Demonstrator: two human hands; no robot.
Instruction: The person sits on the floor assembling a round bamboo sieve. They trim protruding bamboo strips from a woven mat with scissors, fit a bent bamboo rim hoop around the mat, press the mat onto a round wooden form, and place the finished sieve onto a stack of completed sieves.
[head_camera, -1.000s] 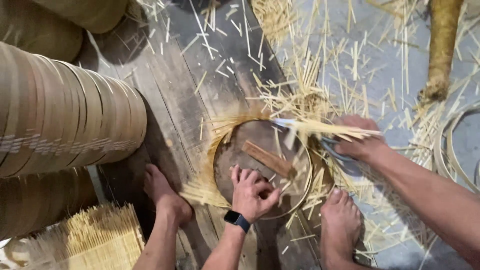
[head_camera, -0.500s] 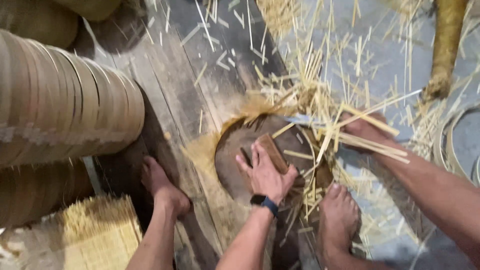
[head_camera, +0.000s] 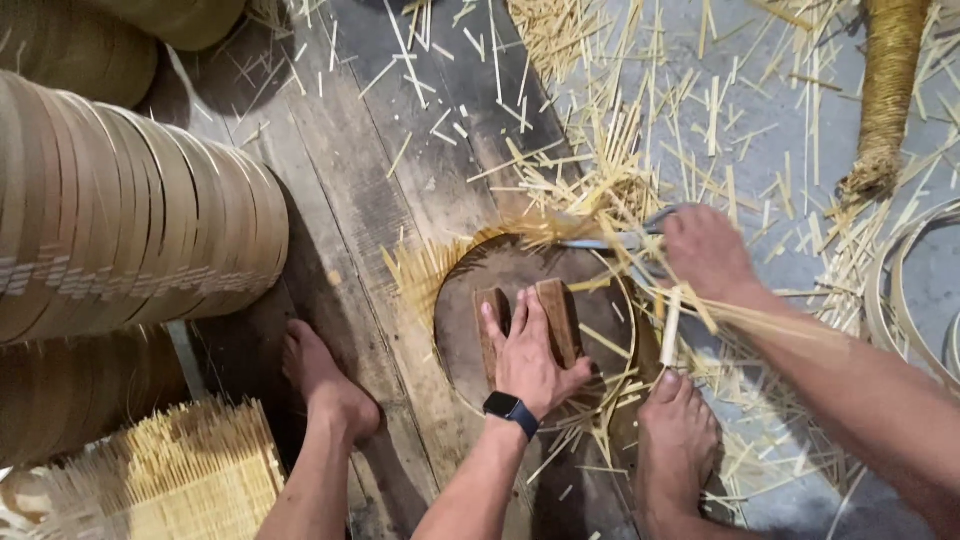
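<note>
Left hand (head_camera: 532, 352) pressed flat, fingers open, on wooden block (head_camera: 556, 318) over round woven disc (head_camera: 470, 310); right hand (head_camera: 705, 250) closed around knife (head_camera: 612, 241) amid bamboo strips (head_camera: 600, 190).

Two hands (head_camera: 535, 350), two bare feet (head_camera: 325, 385), two wooden blocks (head_camera: 558, 318), one round board (head_camera: 475, 310), perhaps one blade (head_camera: 610, 241)

My left hand (head_camera: 530, 355) has slid onto the two wooden blocks (head_camera: 530, 315), pressing them flat. My right hand (head_camera: 705, 250) has swung the knife (head_camera: 610, 240) through; cut bamboo strips (head_camera: 760, 320) fly past my wrist.
</note>
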